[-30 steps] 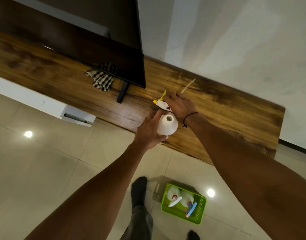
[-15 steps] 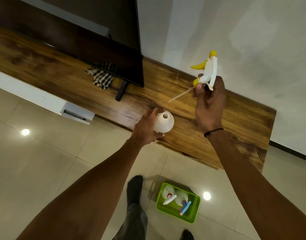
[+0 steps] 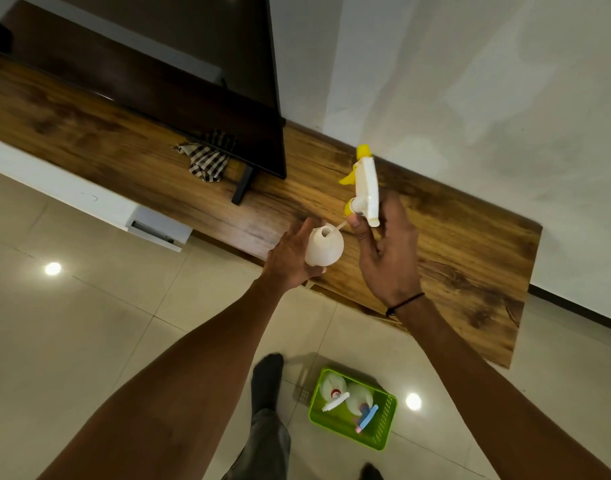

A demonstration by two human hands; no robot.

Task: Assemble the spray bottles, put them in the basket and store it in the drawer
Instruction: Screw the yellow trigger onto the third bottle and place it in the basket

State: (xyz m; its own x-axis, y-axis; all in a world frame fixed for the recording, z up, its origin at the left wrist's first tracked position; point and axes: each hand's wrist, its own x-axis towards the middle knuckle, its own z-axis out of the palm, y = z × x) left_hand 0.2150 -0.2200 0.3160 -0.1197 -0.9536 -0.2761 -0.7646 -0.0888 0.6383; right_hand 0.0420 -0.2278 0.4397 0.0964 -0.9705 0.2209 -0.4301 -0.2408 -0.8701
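Note:
My left hand (image 3: 289, 258) grips a white spray bottle body (image 3: 325, 247) with its neck open, held over the front edge of the wooden cabinet top (image 3: 470, 258). Just to the right and above, my right hand (image 3: 389, 254) holds a white spray head with yellow trigger and nozzle (image 3: 365, 187). Its thin dip tube slants down to the bottle's mouth. On the floor below stands a green basket (image 3: 383, 434) holding two assembled bottles, one with a white head (image 3: 335, 400) and one with a blue head (image 3: 366, 417).
A dark TV (image 3: 179, 74) on a stand foot (image 3: 242, 188) fills the back left of the cabinet, with a checked cloth (image 3: 207, 161) beside it. A white drawer front (image 3: 158, 230) juts out at left. My feet (image 3: 266, 379) stand on the tiled floor near the basket.
My right hand picked the spray head off the cabinet top, lifted it, then lowered it toward the bottle so the tube tip reaches the neck. The left hand kept hold of the bottle.

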